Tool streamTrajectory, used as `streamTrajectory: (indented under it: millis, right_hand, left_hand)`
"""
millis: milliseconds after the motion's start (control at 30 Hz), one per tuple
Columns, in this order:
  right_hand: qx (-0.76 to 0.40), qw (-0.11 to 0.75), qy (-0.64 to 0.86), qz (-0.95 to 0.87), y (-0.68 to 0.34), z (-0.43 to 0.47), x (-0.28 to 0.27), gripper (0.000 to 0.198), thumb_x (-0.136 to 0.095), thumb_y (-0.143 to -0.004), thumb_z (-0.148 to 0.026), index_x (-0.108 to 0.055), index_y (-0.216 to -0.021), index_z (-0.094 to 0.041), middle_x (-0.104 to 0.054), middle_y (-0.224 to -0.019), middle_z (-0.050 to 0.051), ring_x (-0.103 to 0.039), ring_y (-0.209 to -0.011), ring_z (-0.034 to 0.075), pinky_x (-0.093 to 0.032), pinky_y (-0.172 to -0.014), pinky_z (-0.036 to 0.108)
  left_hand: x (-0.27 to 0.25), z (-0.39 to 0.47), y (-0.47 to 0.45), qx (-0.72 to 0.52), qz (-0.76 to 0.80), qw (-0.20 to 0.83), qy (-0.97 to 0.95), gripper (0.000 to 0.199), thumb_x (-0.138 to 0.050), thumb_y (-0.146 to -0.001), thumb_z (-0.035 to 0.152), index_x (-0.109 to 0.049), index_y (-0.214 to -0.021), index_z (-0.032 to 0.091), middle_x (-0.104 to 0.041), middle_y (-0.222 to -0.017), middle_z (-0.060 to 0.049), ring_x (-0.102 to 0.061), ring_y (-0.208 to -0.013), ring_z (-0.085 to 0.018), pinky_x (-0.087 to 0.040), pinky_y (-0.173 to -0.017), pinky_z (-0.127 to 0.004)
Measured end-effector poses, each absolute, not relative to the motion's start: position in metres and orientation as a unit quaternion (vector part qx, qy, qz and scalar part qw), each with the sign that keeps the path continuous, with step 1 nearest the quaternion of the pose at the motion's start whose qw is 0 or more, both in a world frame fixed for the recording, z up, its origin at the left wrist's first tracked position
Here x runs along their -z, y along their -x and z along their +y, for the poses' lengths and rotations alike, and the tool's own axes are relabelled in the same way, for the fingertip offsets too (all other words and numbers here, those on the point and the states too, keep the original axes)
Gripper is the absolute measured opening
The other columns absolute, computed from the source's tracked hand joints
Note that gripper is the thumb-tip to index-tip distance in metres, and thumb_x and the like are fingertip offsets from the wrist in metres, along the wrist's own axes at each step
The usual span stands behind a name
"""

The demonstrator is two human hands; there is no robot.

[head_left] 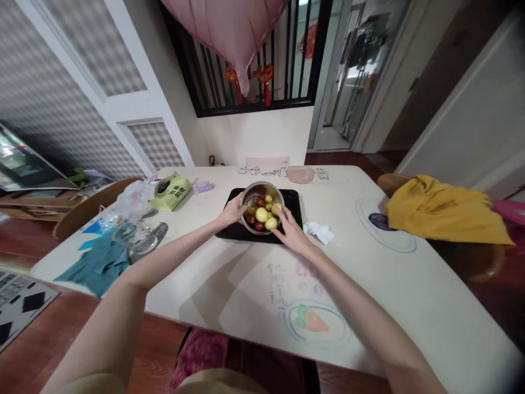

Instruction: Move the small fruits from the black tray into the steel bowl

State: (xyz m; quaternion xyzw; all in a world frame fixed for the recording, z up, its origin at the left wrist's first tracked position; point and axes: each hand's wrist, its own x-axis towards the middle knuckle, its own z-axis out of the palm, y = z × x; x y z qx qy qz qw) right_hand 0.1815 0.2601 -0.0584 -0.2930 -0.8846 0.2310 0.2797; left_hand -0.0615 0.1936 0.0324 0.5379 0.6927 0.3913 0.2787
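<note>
A round metal bowl (251, 192) holds several small round fruits, some yellow (261, 214) and some dark red (259, 225). Under it lies a black tray (293, 203) on the white table. My left hand (232, 212) is closed on the bowl's left rim, thumb toward the inside. On the right side, my right hand (293, 232) grips the bowl, its fingertips reaching over the rim beside the yellow fruits. Whether those fingertips touch a fruit I cannot tell. A crumpled white tissue (320, 232) lies just right of the tray.
On the left of the table (369, 284) are a green tissue pack (174, 191), a clear glass pitcher (135, 236), a plastic bag (133, 200) and a teal cloth (98, 262). A yellow garment (443, 210) drapes a chair at right. A pink balloon (229, 27) hangs above.
</note>
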Motion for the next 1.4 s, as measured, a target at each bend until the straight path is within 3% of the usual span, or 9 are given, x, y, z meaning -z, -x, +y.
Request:
streamTrajectory:
  millis: [100, 233, 433, 700, 867, 1000, 1233, 1400]
  right_hand:
    - [-0.228, 0.283, 0.297, -0.883, -0.182, 0.266, 0.066, 0.08, -0.06, -0.099, -0.029, -0.023, -0.17, -0.028, -0.02, -0.173, 0.018, -0.029, -0.163, 0.035, -0.033, -0.131, 0.054]
    - [-0.233, 0.288, 0.307, -0.877, -0.182, 0.27, 0.075, 0.08, -0.062, -0.097, -0.025, -0.026, -0.168, -0.03, -0.022, -0.171, 0.016, -0.033, -0.161, 0.035, -0.034, -0.131, 0.053]
    - [-0.236, 0.275, 0.328, -0.873, -0.183, 0.273, 0.082, 0.08, -0.066, -0.095, -0.022, -0.031, -0.167, -0.029, -0.024, -0.171, 0.018, -0.035, -0.161, 0.035, -0.037, -0.129, 0.052]
    - [-0.216, 0.255, 0.335, -0.881, -0.183, 0.273, 0.082, 0.074, -0.066, -0.093, -0.022, -0.04, -0.162, -0.029, -0.035, -0.165, 0.017, -0.051, -0.15, 0.035, -0.043, -0.125, 0.052]
    - [-0.212, 0.246, 0.346, -0.88, -0.182, 0.268, 0.079, 0.071, -0.064, -0.092, -0.017, -0.044, -0.16, -0.024, -0.034, -0.165, 0.018, -0.05, -0.15, 0.034, -0.044, -0.125, 0.048]
    - [-0.207, 0.235, 0.343, -0.886, -0.183, 0.267, 0.075, 0.073, -0.061, -0.092, -0.015, -0.043, -0.162, -0.026, -0.035, -0.166, 0.017, -0.051, -0.149, 0.033, -0.043, -0.125, 0.049]
    - [-0.203, 0.23, 0.346, -0.887, -0.184, 0.266, 0.073, 0.072, -0.061, -0.093, -0.017, -0.043, -0.162, -0.027, -0.037, -0.165, 0.016, -0.053, -0.147, 0.033, -0.045, -0.124, 0.05]
    - [-0.197, 0.229, 0.354, -0.885, -0.184, 0.265, 0.072, 0.071, -0.06, -0.093, -0.016, -0.044, -0.161, -0.023, -0.035, -0.165, 0.018, -0.052, -0.148, 0.034, -0.044, -0.125, 0.049]
  left_hand:
    - [-0.034, 0.197, 0.062, -0.382, 0.686, 0.209, -0.582, 0.061, -0.058, -0.087, 0.016, -0.057, -0.148, 0.013, -0.075, -0.118, -0.012, -0.074, -0.09, -0.024, -0.067, -0.086, -0.038]
    - [-0.034, 0.203, 0.063, -0.362, 0.682, 0.124, -0.624, 0.057, -0.053, -0.086, 0.011, -0.06, -0.143, 0.009, -0.074, -0.128, -0.015, -0.071, -0.117, -0.031, -0.057, -0.11, -0.045]
    - [-0.031, 0.206, 0.067, -0.357, 0.681, 0.053, -0.637, 0.06, -0.05, -0.087, 0.008, -0.058, -0.146, 0.011, -0.071, -0.138, -0.015, -0.063, -0.136, -0.031, -0.047, -0.122, -0.044]
    - [-0.041, 0.202, 0.068, -0.335, 0.667, 0.003, -0.666, 0.063, -0.047, -0.087, 0.005, -0.056, -0.15, 0.011, -0.066, -0.148, -0.015, -0.065, -0.135, -0.029, -0.047, -0.123, -0.045]
    - [-0.047, 0.196, 0.058, -0.311, 0.673, -0.012, -0.671, 0.064, -0.046, -0.091, 0.007, -0.051, -0.155, 0.01, -0.06, -0.156, -0.018, -0.064, -0.137, -0.031, -0.047, -0.123, -0.046]
    - [-0.05, 0.193, 0.05, -0.272, 0.685, -0.035, -0.675, 0.067, -0.044, -0.095, 0.008, -0.044, -0.162, 0.014, -0.052, -0.164, -0.017, -0.071, -0.125, -0.031, -0.053, -0.115, -0.044]
    - [-0.045, 0.188, 0.047, -0.223, 0.68, -0.04, -0.698, 0.073, -0.043, -0.096, 0.01, -0.036, -0.167, 0.022, -0.041, -0.172, -0.013, -0.072, -0.121, -0.03, -0.06, -0.1, -0.038]
    - [-0.034, 0.18, 0.054, -0.232, 0.653, -0.001, -0.721, 0.071, -0.043, -0.097, 0.012, -0.041, -0.167, 0.024, -0.038, -0.174, -0.013, -0.075, -0.108, -0.027, -0.062, -0.089, -0.033]
